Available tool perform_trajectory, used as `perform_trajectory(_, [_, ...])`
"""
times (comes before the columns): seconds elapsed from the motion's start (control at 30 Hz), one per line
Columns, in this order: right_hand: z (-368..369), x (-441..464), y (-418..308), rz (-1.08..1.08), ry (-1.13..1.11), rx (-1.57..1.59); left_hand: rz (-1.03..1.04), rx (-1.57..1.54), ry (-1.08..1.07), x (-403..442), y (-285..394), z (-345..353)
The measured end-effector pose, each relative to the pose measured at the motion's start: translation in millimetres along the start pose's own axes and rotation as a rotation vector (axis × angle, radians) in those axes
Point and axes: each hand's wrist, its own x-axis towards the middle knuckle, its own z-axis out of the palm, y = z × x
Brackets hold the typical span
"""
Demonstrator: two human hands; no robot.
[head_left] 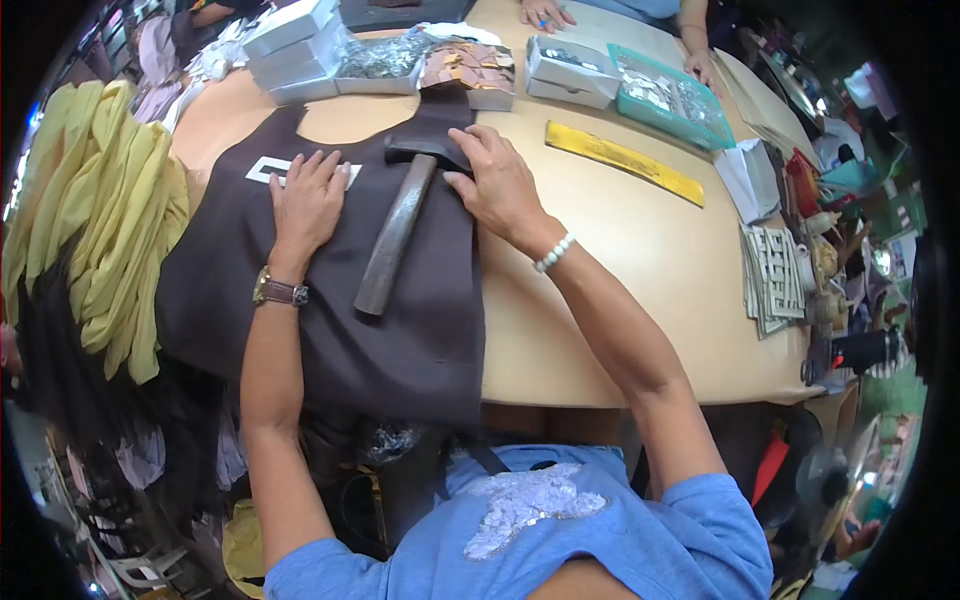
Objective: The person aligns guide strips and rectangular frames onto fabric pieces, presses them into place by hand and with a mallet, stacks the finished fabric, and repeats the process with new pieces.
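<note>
My left hand lies flat, fingers stretched, on a white rectangular template with a cut-out slot. Beneath the template is a dark apron-shaped piece of fabric, spread over the table's left half. A hammer rests on that fabric, its worn handle pointing toward me. My right hand curls its thumb and fingers around the right end of the hammer's head, near the fabric's right edge. How firmly the fingers press on it is not clear.
Boxes of small metal parts and brownish pieces stand behind the fabric. A yellow ruler and a teal basket lie to the right. Yellow cloth hangs at left. Across the table are another person's hands.
</note>
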Motion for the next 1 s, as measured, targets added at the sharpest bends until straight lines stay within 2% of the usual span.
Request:
perform_trajectory(0.03, [-16,-11,-5,0.041,-0.063,0.053,0.008,0.011,-0.002,0,-2,0])
perform_trajectory(0.13, [-58,-69,1,0.063,-0.081,-0.055,0.072,0.12,0.009,3,-10,6])
perform_trajectory(0.17, [-74,-94,5,0.091,-0.104,-0.127,0.155,0.137,0.006,7,-15,5])
perform_trajectory(0.2, [-91,-122,10,0.127,-0.128,-0.203,0.166,0.046,0.024,10,-18,7])
perform_trajectory(0.27, [-128,-180,15,0.274,-0.11,-0.315,0.228,0.051,0.042,14,-24,10])
perform_trajectory(0.37, [-179,-259,17,0.545,0.062,-0.448,0.215,0.027,-0.053,24,-49,21])
perform_trajectory(0.4, [-194,-284,22,0.613,0.136,-0.583,0.182,-0.038,-0.081,22,-45,17])
perform_trajectory(0.43, [-207,-311,27,0.676,0.208,-0.712,0.234,0.035,-0.075,29,-70,33])
perform_trajectory(0.47, [-220,-336,37,0.779,0.337,-0.751,0.127,0.032,-0.144,26,-63,26])
perform_trajectory(0.53, [-237,-389,68,0.971,0.668,-0.77,0.483,0.253,-0.066,40,-121,54])
perform_trajectory(0.57, [-242,-416,86,1.153,0.716,-0.796,0.383,0.199,-0.122,41,-113,49])
perform_trajectory(0.63, [-253,-455,115,1.355,0.417,-0.852,0.174,0.089,-0.232,37,-83,30])
perform_trajectory(0.67, [-256,-466,131,1.444,0.26,-0.87,0.155,0.189,-0.147,31,-61,18])
perform_trajectory(0.77, [-249,-492,165,1.202,0.258,-0.916,0.139,0.501,0.09,17,-8,-16])
perform_trajectory(0.87, [-245,-469,155,1.232,0.272,-0.827,0.187,0.416,0.255,4,22,-29])
perform_trajectory(1.0, [-239,-486,166,1.171,0.393,-0.793,0.381,0.192,0.298,-43,116,-51])
